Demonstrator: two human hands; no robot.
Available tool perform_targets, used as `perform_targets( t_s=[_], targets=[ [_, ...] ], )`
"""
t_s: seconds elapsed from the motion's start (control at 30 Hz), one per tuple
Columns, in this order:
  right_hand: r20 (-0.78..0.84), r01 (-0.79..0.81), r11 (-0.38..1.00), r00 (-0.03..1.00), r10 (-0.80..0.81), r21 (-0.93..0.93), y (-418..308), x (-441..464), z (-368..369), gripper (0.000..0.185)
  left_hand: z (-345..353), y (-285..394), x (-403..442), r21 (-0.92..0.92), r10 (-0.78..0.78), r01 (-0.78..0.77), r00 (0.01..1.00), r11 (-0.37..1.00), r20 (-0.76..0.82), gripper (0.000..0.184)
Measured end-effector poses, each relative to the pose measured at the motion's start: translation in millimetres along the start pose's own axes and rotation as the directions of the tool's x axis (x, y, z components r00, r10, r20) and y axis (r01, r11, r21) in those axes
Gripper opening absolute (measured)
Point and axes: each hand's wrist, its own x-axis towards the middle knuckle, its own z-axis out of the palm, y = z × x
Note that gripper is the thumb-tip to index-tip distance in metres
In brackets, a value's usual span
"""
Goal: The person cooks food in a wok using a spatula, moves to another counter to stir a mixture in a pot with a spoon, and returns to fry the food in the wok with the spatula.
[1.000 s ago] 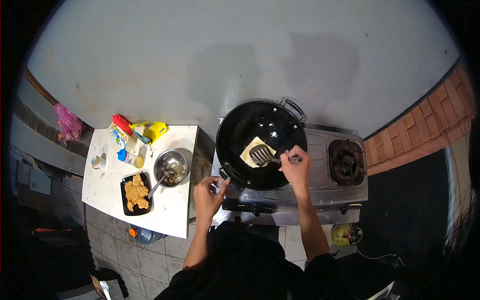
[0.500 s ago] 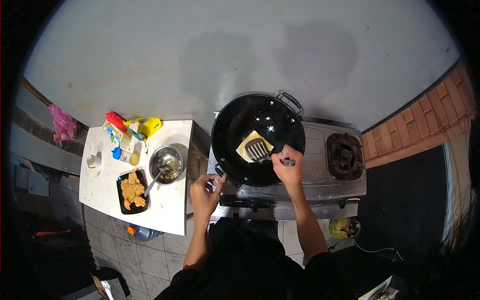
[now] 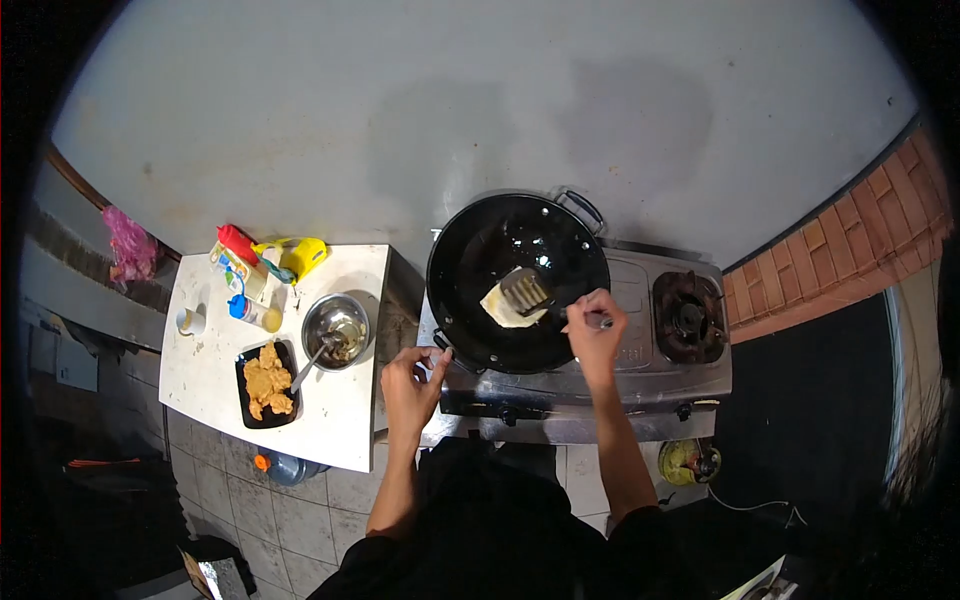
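A black wok [image 3: 480,240] sits on the left side of the stove. Inside it lies a pale, yellowish square piece of food [image 3: 506,308], its upper right part covered by a slotted spatula [image 3: 524,290]. My right hand [image 3: 595,328] is closed round the spatula's handle at the wok's right rim. At the lower left rim my left hand [image 3: 412,380] pinches the wok's near handle [image 3: 443,345] between thumb and fingers.
On a white table [image 3: 335,420] at the left stand a metal bowl [image 3: 350,318] with a spoon, a black tray of fried food [image 3: 268,384], bottles and a cup [image 3: 190,321]. A second burner [image 3: 690,316] is at the right.
The spatula has tilted and shifted to the upper right of the food piece, and my right hand has moved right since half a second ago. My left hand stays at the wok's handle.
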Motion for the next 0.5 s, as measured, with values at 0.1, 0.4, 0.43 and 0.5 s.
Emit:
perform_targets(
  t_s=[0.1,0.4,0.43,0.5],
  targets=[
    [0.108,0.089,0.991,0.991,-0.078,-0.103,-27.3,29.4,-16.4,0.025,2.1,-3.4,1.0,-0.016,0.044,-0.044,0.999,0.999,-0.011,0.022],
    [0.599,0.442,0.816,0.786,-0.152,-0.373,-66.9,68.3,-15.3,0.026,4.1,0.3,-1.3,-0.044,0.022,-0.021,1.0,0.999,0.02,0.02],
    [0.604,0.447,0.814,0.782,-0.153,-0.372,-64.4,70.4,-12.1,0.026,5.3,-0.6,-1.4,-0.061,0.02,-0.018,1.0,0.998,0.016,0.02],
    [0.612,0.466,0.793,0.776,-0.152,-0.393,-61.7,73.7,-6.9,0.025,6.3,-0.3,-3.0,-0.082,0.01,-0.01,1.0,0.997,0.009,0.019]
  ],
)
